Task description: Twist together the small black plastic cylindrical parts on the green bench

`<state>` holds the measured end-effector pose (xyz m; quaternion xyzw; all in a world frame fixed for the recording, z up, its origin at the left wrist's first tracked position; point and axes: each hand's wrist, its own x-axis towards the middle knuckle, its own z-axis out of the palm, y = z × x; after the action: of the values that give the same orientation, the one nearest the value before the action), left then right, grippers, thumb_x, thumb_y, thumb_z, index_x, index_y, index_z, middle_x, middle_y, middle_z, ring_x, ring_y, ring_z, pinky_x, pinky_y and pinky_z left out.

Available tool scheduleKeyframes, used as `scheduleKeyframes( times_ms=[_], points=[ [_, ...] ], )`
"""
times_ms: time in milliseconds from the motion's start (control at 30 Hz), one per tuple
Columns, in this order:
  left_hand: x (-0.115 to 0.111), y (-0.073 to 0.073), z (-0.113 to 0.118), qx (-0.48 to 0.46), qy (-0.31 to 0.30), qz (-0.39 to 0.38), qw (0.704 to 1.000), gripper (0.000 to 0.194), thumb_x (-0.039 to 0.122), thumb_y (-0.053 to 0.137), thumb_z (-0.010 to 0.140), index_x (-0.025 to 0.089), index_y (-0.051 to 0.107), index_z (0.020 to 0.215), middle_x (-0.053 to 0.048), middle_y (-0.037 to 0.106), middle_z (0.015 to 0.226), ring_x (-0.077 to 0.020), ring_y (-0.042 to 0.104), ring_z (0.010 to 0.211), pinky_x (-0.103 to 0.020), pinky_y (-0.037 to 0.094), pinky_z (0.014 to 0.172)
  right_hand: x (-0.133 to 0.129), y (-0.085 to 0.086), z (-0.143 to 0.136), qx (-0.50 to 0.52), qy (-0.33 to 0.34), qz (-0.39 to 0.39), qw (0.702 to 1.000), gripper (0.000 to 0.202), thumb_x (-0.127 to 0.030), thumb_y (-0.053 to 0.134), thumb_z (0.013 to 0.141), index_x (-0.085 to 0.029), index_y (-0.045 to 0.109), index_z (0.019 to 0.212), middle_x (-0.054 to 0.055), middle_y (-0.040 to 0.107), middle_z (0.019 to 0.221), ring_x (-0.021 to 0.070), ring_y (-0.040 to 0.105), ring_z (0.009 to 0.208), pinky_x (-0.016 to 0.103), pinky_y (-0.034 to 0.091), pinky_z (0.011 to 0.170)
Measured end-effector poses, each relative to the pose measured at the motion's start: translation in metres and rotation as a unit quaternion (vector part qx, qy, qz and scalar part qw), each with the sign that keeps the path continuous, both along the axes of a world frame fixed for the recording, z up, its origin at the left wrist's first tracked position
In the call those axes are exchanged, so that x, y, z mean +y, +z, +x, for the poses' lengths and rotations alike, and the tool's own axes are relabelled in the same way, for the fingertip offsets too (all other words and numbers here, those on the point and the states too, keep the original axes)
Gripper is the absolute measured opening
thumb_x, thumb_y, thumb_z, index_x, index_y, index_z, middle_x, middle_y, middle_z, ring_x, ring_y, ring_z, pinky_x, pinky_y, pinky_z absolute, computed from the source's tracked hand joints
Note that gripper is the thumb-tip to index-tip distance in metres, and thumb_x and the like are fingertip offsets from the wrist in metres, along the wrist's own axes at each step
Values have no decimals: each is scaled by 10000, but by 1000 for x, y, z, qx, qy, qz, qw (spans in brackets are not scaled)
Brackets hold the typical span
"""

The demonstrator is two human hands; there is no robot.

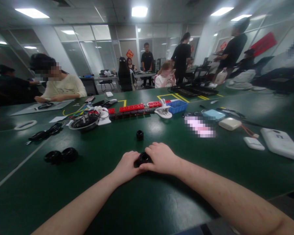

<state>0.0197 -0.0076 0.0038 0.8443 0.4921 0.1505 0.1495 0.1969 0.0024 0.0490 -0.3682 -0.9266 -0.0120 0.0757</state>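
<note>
Between my two hands, low over the green table or resting on it, is a black ring-shaped part (144, 158) with a hole in its top. My left hand (128, 165) grips it from the left side, and my right hand (161, 158) wraps round it from the right, thumb in front. A smaller black round part (139, 135) stands by itself just beyond my hands. Farther left, two black round parts (69, 154) lie side by side, touching or nearly so.
Across the green table (107, 140) are a metal bowl (84, 124) of dark items, red blocks (131, 108), a white clip (163, 111) and a blue basket (178, 107). White boxes (281, 143) lie right. A person (66, 85) sits at the far left.
</note>
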Motion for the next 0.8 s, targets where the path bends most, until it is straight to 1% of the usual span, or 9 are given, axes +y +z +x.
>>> scheduleKeyframes(
  times_ms=[233, 400, 467, 667, 800],
  points=[
    [1, -1, 0, -4, 1, -5, 1000, 340, 512, 542, 727, 176, 514, 678, -1, 545, 719, -177, 498, 694, -281, 355, 633, -2, -2, -3, 7, -17, 0, 1000, 601, -697, 311, 766, -151, 558, 813, 80, 599, 792, 213, 522, 727, 303, 364, 597],
    [1, -1, 1, 1, 6, -6, 1000, 306, 476, 560, 721, 177, 513, 676, 7, 538, 705, -166, 493, 684, -277, 353, 634, -3, -5, -4, 8, -23, 3, 1000, 487, -585, 319, 839, -160, 556, 859, 77, 594, 832, 215, 519, 777, 305, 364, 619],
    [0, -1, 1, 3, 8, -8, 1000, 300, 473, 561, 721, 179, 514, 683, 7, 539, 709, -169, 493, 691, -278, 356, 639, -2, -5, -4, 9, -19, -3, 1000, 471, -568, 322, 846, -160, 555, 882, 79, 591, 846, 213, 517, 789, 305, 366, 629],
    [0, 1, 0, -3, 7, -21, 1000, 322, 499, 552, 724, 179, 527, 710, -8, 558, 749, -180, 500, 707, -294, 369, 661, 0, -3, -2, 17, -2, -25, 1000, 560, -647, 332, 795, -161, 545, 975, 84, 579, 853, 221, 517, 792, 315, 377, 639],
    [-1, 4, 1, -3, 11, -27, 1000, 294, 478, 561, 721, 185, 547, 736, -16, 568, 776, -196, 508, 747, -307, 376, 689, 0, -6, -2, 31, 3, -38, 999, 525, -612, 385, 797, -165, 529, 1031, 84, 575, 871, 220, 515, 814, 320, 385, 663]
  ],
)
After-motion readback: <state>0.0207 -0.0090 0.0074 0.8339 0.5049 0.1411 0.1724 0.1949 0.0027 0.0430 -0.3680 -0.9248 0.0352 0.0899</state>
